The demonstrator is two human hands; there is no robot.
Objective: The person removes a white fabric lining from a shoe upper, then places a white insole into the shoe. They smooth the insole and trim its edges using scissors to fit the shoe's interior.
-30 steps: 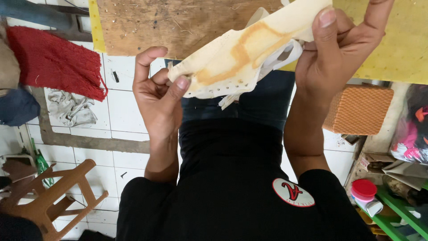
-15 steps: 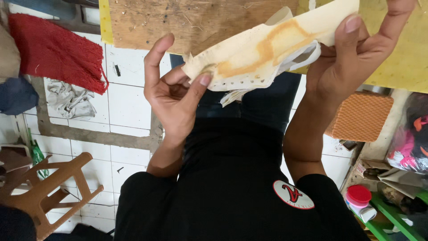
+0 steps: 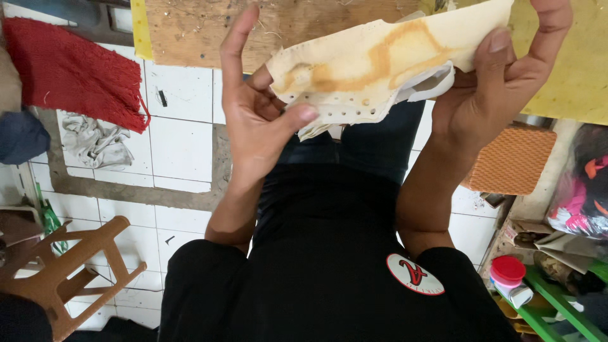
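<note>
Cream punched leather piece (image 3: 380, 69) spans both hands; left hand (image 3: 259, 120) pinches one end, right hand (image 3: 500, 88) the other.

Black short-sleeved shirt (image 3: 329, 266) — round white chest patch (image 3: 415, 274) with a red mark — dark trousers (image 3: 373, 142)

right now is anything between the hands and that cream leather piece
Nothing visible. The left hand pinches the leather piece at its punched edge with the thumb, and the right hand grips the other end directly.
</note>
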